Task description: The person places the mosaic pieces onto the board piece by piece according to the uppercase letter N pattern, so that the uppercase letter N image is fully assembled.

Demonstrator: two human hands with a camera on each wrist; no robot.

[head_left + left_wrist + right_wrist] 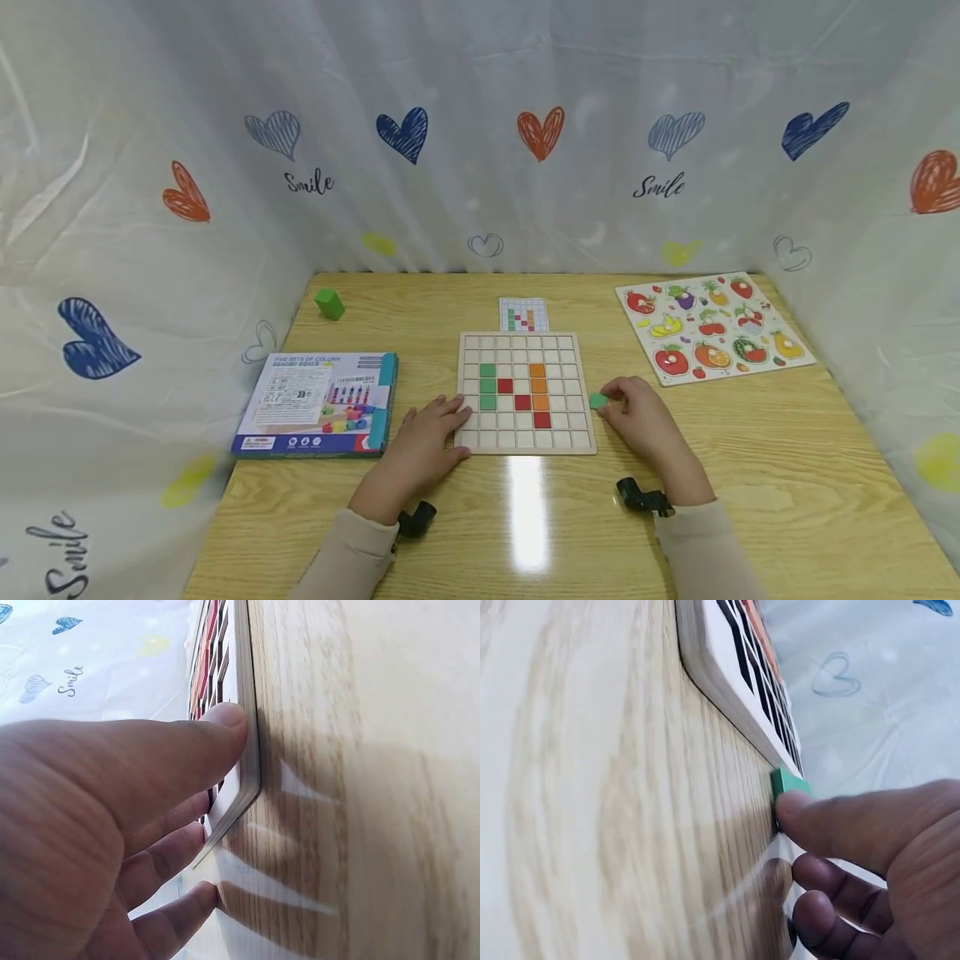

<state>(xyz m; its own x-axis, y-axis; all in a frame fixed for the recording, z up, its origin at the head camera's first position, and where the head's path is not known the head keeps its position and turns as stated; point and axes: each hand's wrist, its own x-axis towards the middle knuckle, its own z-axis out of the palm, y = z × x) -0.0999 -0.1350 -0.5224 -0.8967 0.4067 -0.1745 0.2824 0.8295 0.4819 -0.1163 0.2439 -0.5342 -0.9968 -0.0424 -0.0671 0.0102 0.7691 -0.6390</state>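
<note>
A wooden grid board (527,342) lies flat mid-table, with green tiles (487,386) in a column on its left, orange tiles (538,385) in a column on its right and red tiles (522,402) stepping down between them. My left hand (427,442) rests at the board's lower left corner, fingers spread and relaxed; in the left wrist view its thumb touches the board's edge. Just off the board's right edge, my right hand (643,419) pinches a green tile (789,782) between thumb and fingers, low over the table. A small pattern card (524,315) lies against the board's far edge.
At the left lies a boxed bead toy (318,404), with a green block (329,304) behind it. A fruit puzzle board (714,328) lies at the back right. Printed curtains (480,158) surround the wooden table's (750,450) back and sides.
</note>
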